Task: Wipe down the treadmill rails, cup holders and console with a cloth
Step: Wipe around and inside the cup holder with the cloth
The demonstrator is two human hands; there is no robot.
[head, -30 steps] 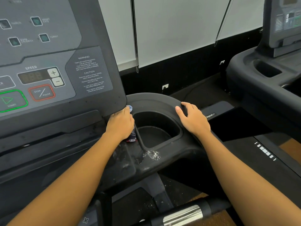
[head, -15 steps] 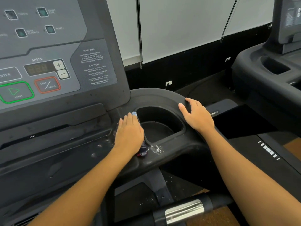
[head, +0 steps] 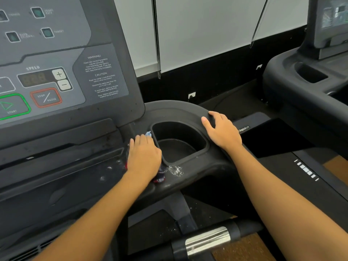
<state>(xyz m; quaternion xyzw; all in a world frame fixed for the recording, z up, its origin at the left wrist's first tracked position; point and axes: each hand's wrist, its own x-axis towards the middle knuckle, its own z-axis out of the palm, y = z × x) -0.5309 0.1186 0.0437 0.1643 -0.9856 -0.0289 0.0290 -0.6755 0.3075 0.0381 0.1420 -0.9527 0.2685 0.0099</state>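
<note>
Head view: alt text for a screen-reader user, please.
The left hand presses a cloth flat on the black treadmill tray just left of the cup holder, while the right hand rests on the holder's right rim. A wet foamy patch lies by the holder's near edge; the console rises at upper left.

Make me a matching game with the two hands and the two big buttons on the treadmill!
Things:
1. left hand
2. right hand
3. START button
4. STOP/PAUSE button

Place or colour:
A. red outline
B. resting on the rim of the cup holder
C. pressing the cloth beside the cup holder
D. green outline

Pairs: 1-C, 2-B, 3-D, 4-A
</note>
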